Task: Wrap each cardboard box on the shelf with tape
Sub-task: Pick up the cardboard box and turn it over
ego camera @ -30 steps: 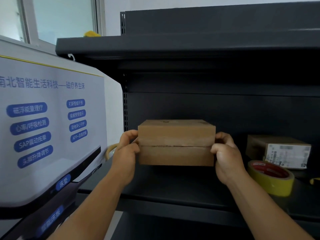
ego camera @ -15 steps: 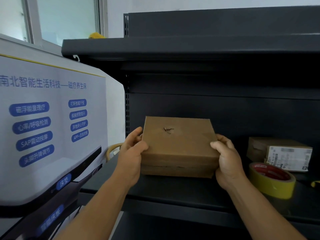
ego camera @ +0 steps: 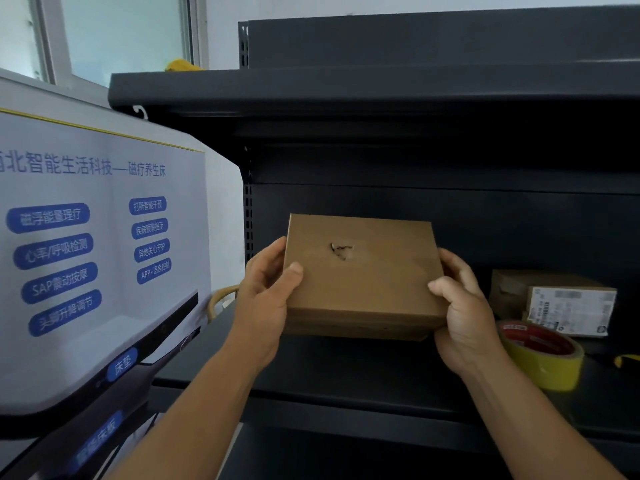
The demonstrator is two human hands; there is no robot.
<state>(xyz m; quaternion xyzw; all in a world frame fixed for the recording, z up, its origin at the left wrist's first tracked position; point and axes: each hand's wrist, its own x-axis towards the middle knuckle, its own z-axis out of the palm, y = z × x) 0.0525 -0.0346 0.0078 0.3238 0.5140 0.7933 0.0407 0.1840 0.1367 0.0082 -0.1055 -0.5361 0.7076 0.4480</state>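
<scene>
I had the flat cardboard box (ego camera: 360, 275) between both hands, above the dark shelf (ego camera: 346, 372) and not resting on it as far as I could judge. My left hand (ego camera: 266, 299) gripped its left edge, thumb laid over the top face and the fingers behind and under. My right hand (ego camera: 464, 306) clamped the right edge the same way, thumb on the near corner.

A second earlier I had been looking at the box side-on, its front edge and the seam between its halves facing me. Since then I had tipped it toward me, so its broad top face showed, with a small torn hole (ego camera: 341, 251) near the middle. My grip on either side had not changed.

I took this as turning the box over to inspect it and choose where the tape should run, with no tape on it that I could see. The yellow tape roll (ego camera: 543, 358) lay on the shelf just to the right of my right hand, untouched. Behind it sat a second box with a white label (ego camera: 568, 299), also without tape as far as I could tell. One hand would need to let go to fetch the roll.
</scene>
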